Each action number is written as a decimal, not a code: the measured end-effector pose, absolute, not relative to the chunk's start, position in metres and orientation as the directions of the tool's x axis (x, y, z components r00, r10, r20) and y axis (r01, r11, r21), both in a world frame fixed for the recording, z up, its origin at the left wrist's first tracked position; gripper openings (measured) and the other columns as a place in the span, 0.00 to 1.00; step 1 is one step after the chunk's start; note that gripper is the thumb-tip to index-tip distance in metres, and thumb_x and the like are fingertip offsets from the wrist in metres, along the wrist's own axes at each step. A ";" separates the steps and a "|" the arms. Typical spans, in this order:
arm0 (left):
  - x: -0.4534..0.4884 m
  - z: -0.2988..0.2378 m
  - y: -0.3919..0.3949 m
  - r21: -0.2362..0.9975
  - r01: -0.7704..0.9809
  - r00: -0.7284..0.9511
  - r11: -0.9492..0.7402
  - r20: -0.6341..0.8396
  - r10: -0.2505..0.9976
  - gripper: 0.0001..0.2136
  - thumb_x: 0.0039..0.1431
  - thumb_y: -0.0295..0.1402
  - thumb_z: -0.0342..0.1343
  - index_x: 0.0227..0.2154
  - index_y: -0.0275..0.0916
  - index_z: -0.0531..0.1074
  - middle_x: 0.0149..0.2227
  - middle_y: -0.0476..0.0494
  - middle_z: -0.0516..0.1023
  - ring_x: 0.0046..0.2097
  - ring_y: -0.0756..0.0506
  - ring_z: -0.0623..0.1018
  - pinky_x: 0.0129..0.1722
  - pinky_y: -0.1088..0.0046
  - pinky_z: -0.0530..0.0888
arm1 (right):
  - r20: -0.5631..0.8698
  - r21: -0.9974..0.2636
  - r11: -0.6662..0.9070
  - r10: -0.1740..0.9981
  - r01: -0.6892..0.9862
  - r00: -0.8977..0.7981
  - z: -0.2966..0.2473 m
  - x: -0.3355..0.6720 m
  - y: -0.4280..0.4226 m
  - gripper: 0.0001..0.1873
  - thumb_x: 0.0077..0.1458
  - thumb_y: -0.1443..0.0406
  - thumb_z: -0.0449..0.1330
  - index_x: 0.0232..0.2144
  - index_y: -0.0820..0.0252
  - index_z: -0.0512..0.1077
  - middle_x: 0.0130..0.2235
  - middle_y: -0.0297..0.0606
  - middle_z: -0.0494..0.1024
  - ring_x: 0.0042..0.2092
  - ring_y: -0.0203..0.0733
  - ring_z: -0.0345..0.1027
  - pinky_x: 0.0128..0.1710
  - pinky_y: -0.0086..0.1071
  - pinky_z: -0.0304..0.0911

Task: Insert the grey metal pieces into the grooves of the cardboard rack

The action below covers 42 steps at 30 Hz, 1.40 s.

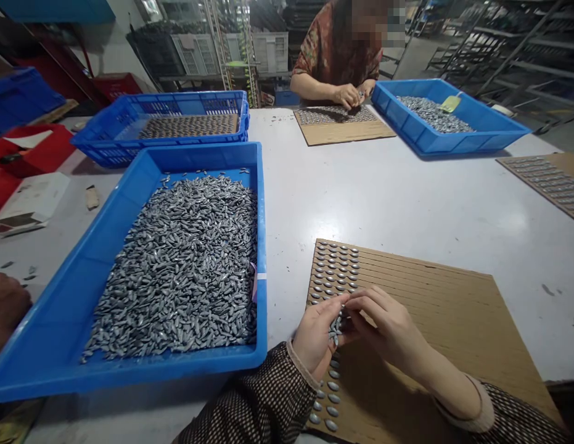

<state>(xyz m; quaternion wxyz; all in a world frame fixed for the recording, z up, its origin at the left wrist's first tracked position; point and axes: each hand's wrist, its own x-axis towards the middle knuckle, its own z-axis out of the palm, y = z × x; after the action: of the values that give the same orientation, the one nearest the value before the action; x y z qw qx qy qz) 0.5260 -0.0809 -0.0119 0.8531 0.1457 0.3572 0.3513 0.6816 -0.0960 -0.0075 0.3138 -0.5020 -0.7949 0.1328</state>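
My left hand (314,336) is cupped around several small grey spindle-shaped metal pieces (335,333). The thumb and fingers of my right hand (391,324) are pinched together over that handful; what lies between the fingertips is too small to make out. Both hands hover over a slotted cardboard sheet (453,320) on the table. Rows of the same grey pieces (335,266) stand along the sheet's left side, partly hidden by my hands. To the left, a blue tray (262,216) holds a large heap of loose grey pieces (189,265).
A white table (360,191) carries everything. Behind the tray is a blue crate (248,117) with filled boards. Across the table a person (335,55) works over another cardboard sheet (346,133), beside a second blue tray (425,145). Another person's hand (7,311) shows at far left.
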 end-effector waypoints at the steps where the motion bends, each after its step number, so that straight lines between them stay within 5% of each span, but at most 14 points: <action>1: 0.526 -0.013 -0.081 0.500 -0.489 0.511 0.715 -0.500 0.699 0.15 0.55 0.37 0.61 0.43 0.34 0.78 0.45 0.34 0.78 0.46 0.41 0.76 0.40 0.68 0.75 | 0.370 -0.534 0.452 0.885 0.714 -0.283 -0.008 0.682 -0.097 0.09 0.62 0.71 0.52 0.38 0.57 0.71 0.33 0.39 0.74 0.35 0.41 0.67 0.34 0.35 0.66; 6: 0.526 -0.012 -0.081 0.511 -0.468 0.518 0.721 -0.502 0.692 0.13 0.53 0.36 0.63 0.38 0.32 0.78 0.38 0.35 0.80 0.40 0.44 0.78 0.39 0.68 0.75 | 0.359 -0.587 0.439 0.894 0.681 -0.267 -0.006 0.684 -0.105 0.21 0.63 0.71 0.50 0.56 0.54 0.67 0.38 0.42 0.74 0.38 0.41 0.69 0.34 0.34 0.69; 14: 0.525 -0.005 -0.076 0.474 -0.529 0.356 0.704 -0.629 0.691 0.13 0.60 0.32 0.51 0.45 0.30 0.70 0.34 0.36 0.78 0.30 0.47 0.79 0.32 0.70 0.76 | 0.209 -0.790 0.154 0.978 0.593 0.024 -0.022 0.709 -0.109 0.06 0.61 0.62 0.57 0.35 0.56 0.74 0.33 0.38 0.77 0.33 0.40 0.71 0.31 0.32 0.68; 20: 0.525 -0.009 -0.075 0.460 -0.502 0.354 0.732 -0.663 0.659 0.11 0.57 0.32 0.53 0.43 0.35 0.66 0.28 0.43 0.76 0.24 0.50 0.74 0.17 0.81 0.65 | 0.186 -0.754 0.098 0.980 0.649 0.067 -0.056 0.713 -0.101 0.09 0.61 0.60 0.57 0.35 0.57 0.74 0.33 0.38 0.78 0.32 0.40 0.71 0.31 0.33 0.67; 26: 0.522 -0.009 -0.073 0.513 -0.526 0.319 0.678 -0.620 0.716 0.12 0.56 0.36 0.59 0.40 0.35 0.67 0.28 0.46 0.74 0.25 0.52 0.72 0.18 0.82 0.63 | 0.218 -0.708 0.166 0.976 0.686 -0.010 -0.060 0.706 -0.101 0.09 0.62 0.61 0.55 0.35 0.57 0.74 0.33 0.39 0.79 0.34 0.42 0.73 0.34 0.34 0.69; 42: 0.522 -0.002 -0.071 0.481 -0.510 0.332 0.713 -0.654 0.679 0.09 0.56 0.30 0.53 0.40 0.34 0.68 0.27 0.46 0.73 0.25 0.52 0.71 0.19 0.81 0.63 | 0.324 -0.217 0.303 0.919 0.928 -0.224 -0.066 0.710 -0.099 0.12 0.65 0.67 0.50 0.34 0.59 0.73 0.31 0.39 0.74 0.34 0.39 0.67 0.33 0.30 0.60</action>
<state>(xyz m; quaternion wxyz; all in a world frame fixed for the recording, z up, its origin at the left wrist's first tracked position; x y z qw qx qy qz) 0.5222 -0.0715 -0.0024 0.8106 0.0947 0.4465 0.3668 0.7098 -0.0987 -0.0664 0.1989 -0.5901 -0.7824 -0.0111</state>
